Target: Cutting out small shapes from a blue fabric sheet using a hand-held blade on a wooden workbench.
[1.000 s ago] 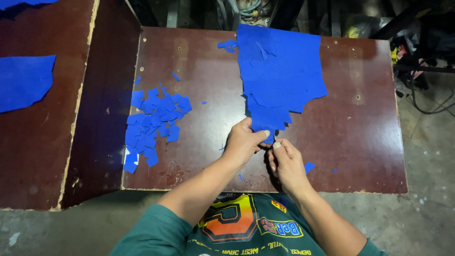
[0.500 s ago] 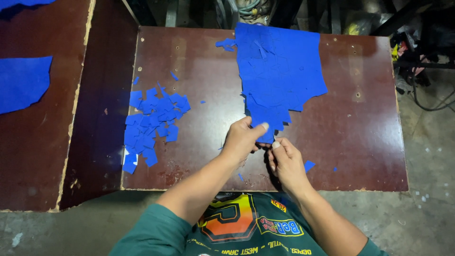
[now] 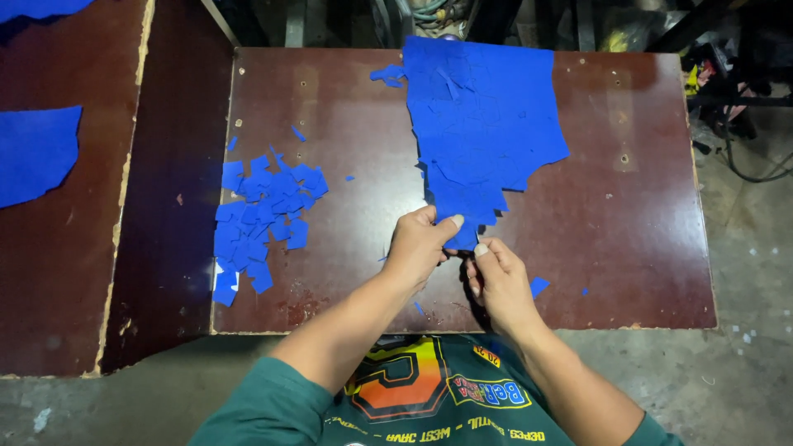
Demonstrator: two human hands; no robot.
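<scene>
Single head-worn view, looking steeply down and slightly forward from above the bench. Close range: forearms enter from bottom edge, chest and green shirt visible at bottom centre. Left hand and right hand sit just below frame centre, near the bench's front edge. Whole bench top in frame, far edge near top. Second bench cut off at left, concrete floor along right and bottom. Clutter beyond far edge, dim. No second view, so no overlap.
</scene>
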